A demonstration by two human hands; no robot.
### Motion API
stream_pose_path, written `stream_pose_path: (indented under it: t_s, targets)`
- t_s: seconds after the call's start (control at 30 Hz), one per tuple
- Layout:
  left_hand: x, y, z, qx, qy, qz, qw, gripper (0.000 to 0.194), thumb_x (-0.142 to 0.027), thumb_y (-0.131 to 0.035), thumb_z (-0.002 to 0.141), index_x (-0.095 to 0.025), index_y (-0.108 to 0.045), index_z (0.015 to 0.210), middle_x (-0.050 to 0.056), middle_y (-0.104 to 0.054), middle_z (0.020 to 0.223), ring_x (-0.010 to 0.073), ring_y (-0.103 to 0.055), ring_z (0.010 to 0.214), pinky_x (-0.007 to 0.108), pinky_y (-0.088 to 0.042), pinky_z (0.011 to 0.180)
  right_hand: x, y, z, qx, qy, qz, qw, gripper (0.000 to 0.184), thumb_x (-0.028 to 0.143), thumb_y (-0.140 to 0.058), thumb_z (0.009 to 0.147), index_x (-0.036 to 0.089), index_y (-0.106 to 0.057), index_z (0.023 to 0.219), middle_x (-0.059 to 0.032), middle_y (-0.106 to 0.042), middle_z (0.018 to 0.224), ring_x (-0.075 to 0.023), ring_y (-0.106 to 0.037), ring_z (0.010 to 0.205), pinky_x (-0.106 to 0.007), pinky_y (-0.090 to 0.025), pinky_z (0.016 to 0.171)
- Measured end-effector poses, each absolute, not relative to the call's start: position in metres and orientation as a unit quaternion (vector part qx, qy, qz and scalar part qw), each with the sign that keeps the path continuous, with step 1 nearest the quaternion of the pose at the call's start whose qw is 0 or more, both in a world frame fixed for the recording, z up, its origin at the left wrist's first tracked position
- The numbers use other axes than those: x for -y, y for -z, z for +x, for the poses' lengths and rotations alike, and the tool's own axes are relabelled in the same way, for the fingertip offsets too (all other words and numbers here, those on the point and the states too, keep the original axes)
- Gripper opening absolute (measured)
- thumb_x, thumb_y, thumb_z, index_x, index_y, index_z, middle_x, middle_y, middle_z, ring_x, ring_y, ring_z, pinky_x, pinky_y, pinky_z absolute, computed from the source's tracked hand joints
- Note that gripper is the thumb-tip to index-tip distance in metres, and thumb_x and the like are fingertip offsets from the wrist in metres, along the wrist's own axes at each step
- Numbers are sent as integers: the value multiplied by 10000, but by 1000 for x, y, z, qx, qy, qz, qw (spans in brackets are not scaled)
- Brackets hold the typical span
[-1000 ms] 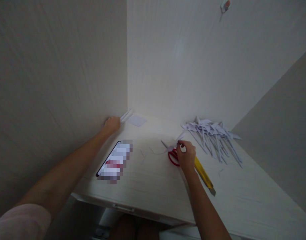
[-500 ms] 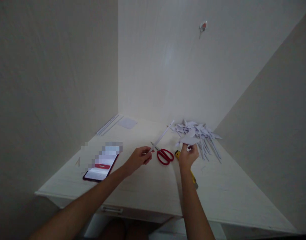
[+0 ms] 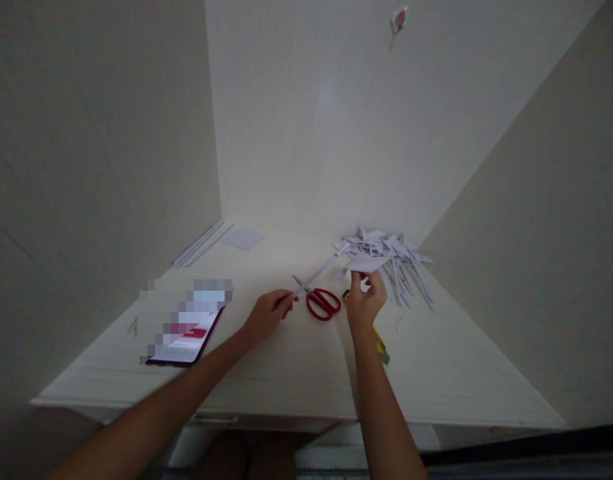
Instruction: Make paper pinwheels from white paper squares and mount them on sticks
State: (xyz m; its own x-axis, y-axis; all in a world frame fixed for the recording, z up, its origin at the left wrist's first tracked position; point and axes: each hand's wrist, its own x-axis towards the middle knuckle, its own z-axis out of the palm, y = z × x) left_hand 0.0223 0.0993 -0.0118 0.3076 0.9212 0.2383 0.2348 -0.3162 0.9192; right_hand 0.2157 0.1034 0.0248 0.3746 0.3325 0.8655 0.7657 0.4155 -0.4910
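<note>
My left hand [image 3: 272,312] is closed on the lower end of a thin rolled paper stick [image 3: 319,270], which slants up to the right. Between the thumb and fingers of my right hand [image 3: 367,298] is a folded white paper piece [image 3: 369,263] with pointed corners, possibly a pinwheel. Red-handled scissors [image 3: 323,304] lie on the table between my hands, blades toward the upper left. A yellow utility knife [image 3: 379,345] is partly hidden under my right wrist. Behind my right hand is a pile of white paper pinwheels on sticks [image 3: 403,257].
A phone [image 3: 196,333] with a lit, partly blurred screen lies at left on the white table [image 3: 286,380]. Several paper sticks [image 3: 201,247] and a flat paper sheet [image 3: 243,238] rest at the back left. Walls enclose the back and sides. A small hook [image 3: 398,21] hangs on the back wall.
The camera view has tilted down and shifted slightly. The paper in my right hand has turned to a flatter angle. Both hands keep their hold.
</note>
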Motion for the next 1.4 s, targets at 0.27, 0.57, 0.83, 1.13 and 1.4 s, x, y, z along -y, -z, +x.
stream_pose_path:
  t_s: [0.27, 0.57, 0.83, 1.13, 1.4]
  targets:
    - [-99, 12, 20, -417, -421, 718, 364, 304, -338, -415, 815, -120, -626, 834, -10, -515, 596, 83, -460, 513, 207, -363, 525, -104, -24, 217, 549, 175, -516, 633, 185, 199, -534, 775, 176, -480, 599, 26, -452, 579, -118, -409, 582, -246, -334, 593]
    - [-99, 10, 19, -432, -427, 717, 343, 297, -339, -419, 806, -123, -621, 791, -23, -489, 540, 84, -452, 493, 201, -353, 509, -101, -25, 217, 547, 185, -519, 630, 173, 184, -526, 777, 176, -483, 609, 26, -450, 577, -117, -412, 580, -243, -334, 586]
    - [-100, 12, 19, -431, -420, 719, 347, 288, -326, -415, 813, -123, -619, 795, -25, -486, 538, 82, -451, 496, 198, -346, 510, -104, -24, 219, 548, 182, -517, 632, 192, 214, -526, 781, 183, -473, 599, 25, -453, 577, -121, -422, 584, -247, -333, 583]
    - [-100, 15, 18, -420, -427, 721, 349, 289, -326, -417, 818, -126, -626, 829, -21, -504, 568, 74, -449, 496, 188, -350, 503, -104, -23, 219, 552, 174, -522, 626, 185, 232, -523, 778, 185, -478, 605, 27, -460, 583, -123, -425, 591, -254, -333, 598]
    - [-94, 7, 19, -421, -425, 748, 287, 286, -317, -425, 815, -143, -592, 661, -23, -481, 550, 81, -430, 503, 195, -325, 512, -103, -25, 218, 547, 169, -528, 627, 208, 234, -517, 777, 186, -457, 583, 26, -452, 579, -126, -430, 594, -257, -336, 603]
